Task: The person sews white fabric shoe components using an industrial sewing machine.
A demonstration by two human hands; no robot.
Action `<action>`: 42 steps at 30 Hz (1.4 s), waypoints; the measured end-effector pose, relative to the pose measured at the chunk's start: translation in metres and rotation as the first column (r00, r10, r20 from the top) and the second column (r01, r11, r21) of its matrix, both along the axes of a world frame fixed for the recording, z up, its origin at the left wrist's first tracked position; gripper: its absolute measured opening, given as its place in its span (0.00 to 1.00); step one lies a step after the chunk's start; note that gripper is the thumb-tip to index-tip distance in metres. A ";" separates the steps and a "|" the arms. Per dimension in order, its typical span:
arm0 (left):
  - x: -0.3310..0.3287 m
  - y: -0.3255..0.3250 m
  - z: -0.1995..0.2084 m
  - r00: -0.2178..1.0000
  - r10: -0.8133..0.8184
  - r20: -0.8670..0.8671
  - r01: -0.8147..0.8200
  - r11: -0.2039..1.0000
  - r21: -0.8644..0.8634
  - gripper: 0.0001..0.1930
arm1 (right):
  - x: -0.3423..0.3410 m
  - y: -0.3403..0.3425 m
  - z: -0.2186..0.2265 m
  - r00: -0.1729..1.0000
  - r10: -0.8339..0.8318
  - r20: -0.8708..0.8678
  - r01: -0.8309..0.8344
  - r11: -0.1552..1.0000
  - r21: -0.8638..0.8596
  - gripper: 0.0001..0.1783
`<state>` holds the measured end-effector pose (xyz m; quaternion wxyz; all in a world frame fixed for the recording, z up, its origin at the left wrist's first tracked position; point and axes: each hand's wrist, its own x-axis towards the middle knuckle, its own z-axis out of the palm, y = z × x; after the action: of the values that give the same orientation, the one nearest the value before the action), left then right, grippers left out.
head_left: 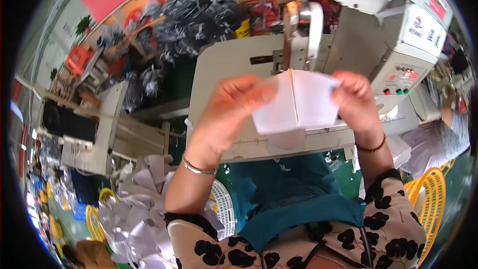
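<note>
A white panel (316,100) of thin, stiff-looking material is stretched between my hands, above the front of the sewing machine's table (234,62). Down its middle runs an upright ridge with a tan edge, like a seam. My left hand (234,107) pinches the panel's left side between thumb and fingers. On the opposite side, my right hand (356,102) grips the upper corner. A pale rounded part (288,140) shows below the panel; whether it belongs to it I cannot tell. The sewing machine's head (302,35) stands just beyond the panel.
A control box (398,72) with lit buttons stands at the right. White cut pieces (144,214) are heaped at lower left, beside a white basket (224,206). A yellow basket (432,194) is at lower right, near another person's arm (448,114). Dark bags (194,15) fill the back.
</note>
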<state>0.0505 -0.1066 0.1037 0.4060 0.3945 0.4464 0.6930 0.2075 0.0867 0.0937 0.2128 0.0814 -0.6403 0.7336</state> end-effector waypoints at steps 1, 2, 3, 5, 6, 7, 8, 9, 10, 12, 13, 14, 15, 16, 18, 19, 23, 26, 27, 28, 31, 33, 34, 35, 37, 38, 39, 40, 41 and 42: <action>-0.009 0.012 0.011 0.998 -0.032 -0.049 0.034 0.998 0.046 0.10 | -0.002 0.011 0.004 0.991 0.026 -0.130 -0.048 0.983 -0.175 0.10; -0.012 0.025 0.019 0.996 -0.051 -0.066 0.055 0.997 0.052 0.10 | -0.001 0.018 0.011 0.989 0.002 -0.147 -0.031 0.981 -0.193 0.11; -0.016 0.036 0.027 0.993 -0.004 -0.121 0.012 0.998 0.069 0.10 | -0.004 0.022 0.018 0.986 -0.022 -0.164 -0.014 0.977 -0.214 0.11; -0.024 0.057 0.038 0.982 0.039 -0.185 -0.022 0.995 0.093 0.10 | -0.016 0.035 0.020 0.980 -0.055 -0.191 -0.006 0.952 -0.306 0.09; -0.027 0.064 0.043 0.978 0.077 -0.193 -0.057 0.992 0.110 0.09 | -0.022 0.040 0.019 0.977 -0.064 -0.202 0.000 0.953 -0.301 0.09; -0.029 0.070 0.046 0.973 0.117 -0.198 -0.093 0.987 0.127 0.09 | -0.028 0.045 0.018 0.972 -0.097 -0.215 0.015 0.935 -0.354 0.09; -0.031 0.075 0.048 0.975 0.119 -0.188 -0.097 0.988 0.123 0.08 | -0.034 0.050 0.017 0.967 -0.124 -0.224 0.024 0.914 -0.404 0.08; -0.033 0.077 0.050 0.974 0.119 -0.193 -0.095 0.987 0.129 0.08 | -0.039 0.052 0.018 0.965 -0.124 -0.231 0.023 0.916 -0.399 0.08; -0.035 0.079 0.052 0.979 0.109 -0.170 -0.089 0.989 0.120 0.08 | -0.044 0.054 0.018 0.961 -0.170 -0.217 0.068 0.909 -0.411 0.08; -0.041 0.082 0.053 0.984 0.096 -0.152 -0.080 0.991 0.107 0.08 | -0.052 0.053 0.018 0.957 -0.199 -0.213 0.088 0.895 -0.437 0.06; -0.044 0.085 0.052 0.990 0.082 -0.117 -0.065 0.987 0.146 0.07 | -0.055 0.054 0.020 0.955 -0.200 -0.217 0.088 0.894 -0.439 0.06; -0.046 0.087 0.052 0.994 0.069 -0.082 -0.052 0.981 0.186 0.06 | -0.058 0.054 0.022 0.955 -0.192 -0.227 0.075 0.894 -0.442 0.06; -0.047 0.090 0.050 0.994 0.068 -0.086 -0.051 0.981 0.186 0.06 | -0.060 0.055 0.023 0.954 -0.185 -0.236 0.063 0.894 -0.445 0.06; -0.049 0.091 0.047 0.996 0.085 -0.038 -0.077 0.980 0.186 0.06 | -0.062 0.056 0.024 0.953 -0.185 -0.240 0.061 0.893 -0.445 0.06; -0.053 0.093 0.044 0.995 0.102 0.003 -0.101 0.977 0.186 0.06 | -0.064 0.056 0.025 0.961 -0.142 -0.237 0.026 0.900 -0.436 0.06; -0.057 0.093 0.042 0.998 0.035 0.045 -0.043 0.981 0.191 0.06 | -0.065 0.057 0.025 0.960 -0.142 -0.242 0.023 0.900 -0.436 0.06; -0.055 0.097 0.041 0.995 -0.010 0.098 -0.009 0.980 0.196 0.08 | -0.065 0.057 0.025 0.970 -0.149 -0.190 0.039 0.873 -0.486 0.07; -0.049 0.100 0.045 0.988 0.046 0.148 -0.069 0.985 0.156 0.09 | -0.068 0.049 0.032 0.973 -0.200 -0.111 0.095 0.796 -0.598 0.07; -0.051 0.100 0.044 0.988 0.046 0.148 -0.070 0.985 0.157 0.09 | -0.069 0.047 0.033 0.964 -0.261 -0.042 0.168 0.728 -0.664 0.07; -0.054 0.100 0.043 0.990 0.028 0.141 -0.051 0.985 0.162 0.09 | -0.070 0.047 0.034 0.965 -0.260 -0.042 0.168 0.729 -0.664 0.07; -0.057 0.099 0.042 0.992 0.012 0.123 -0.033 0.985 0.169 0.10 | -0.070 0.051 0.031 0.965 -0.261 0.021 0.199 0.679 -0.707 0.07; -0.055 0.100 0.045 0.993 0.009 0.114 -0.029 0.984 0.175 0.11 | -0.068 0.063 0.023 0.991 -0.026 -0.134 -0.065 0.773 -0.631 0.08; -0.052 0.099 0.048 0.993 0.020 0.112 -0.038 0.986 0.161 0.12 | -0.069 0.065 0.020 0.991 -0.032 -0.132 -0.059 0.775 -0.629 0.08; -0.050 0.098 0.050 0.993 0.035 0.111 -0.052 0.988 0.148 0.14 | -0.070 0.064 0.020 0.988 0.008 -0.151 -0.103 0.767 -0.634 0.08; -0.053 0.100 0.048 0.993 0.026 0.116 -0.044 0.987 0.155 0.14 | -0.070 0.059 0.021 0.985 0.046 -0.168 -0.144 0.758 -0.636 0.09; -0.055 0.101 0.047 0.993 0.018 0.116 -0.036 0.987 0.159 0.14 | -0.069 0.056 0.023 0.989 0.002 -0.148 -0.097 0.769 -0.632 0.09; -0.054 0.102 0.047 0.993 0.016 0.118 -0.035 0.986 0.161 0.14 | -0.068 0.055 0.025 0.991 -0.042 -0.129 -0.049 0.778 -0.627 0.10; -0.053 0.102 0.047 0.991 0.027 0.130 -0.047 0.986 0.158 0.13 | -0.069 0.056 0.024 0.991 -0.044 -0.128 -0.046 0.779 -0.625 0.10; -0.051 0.103 0.047 0.989 0.034 0.142 -0.056 0.986 0.154 0.13 | -0.069 0.059 0.023 0.990 -0.016 -0.137 -0.074 0.775 -0.627 0.10; -0.052 0.104 0.047 0.989 0.029 0.143 -0.051 0.987 0.155 0.13 | -0.069 0.061 0.021 0.989 0.010 -0.146 -0.101 0.771 -0.629 0.10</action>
<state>-0.0012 -0.0031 0.1505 0.3897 0.3667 0.3682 0.7603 0.1388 0.1478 0.1151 0.2483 0.0727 -0.3370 0.9052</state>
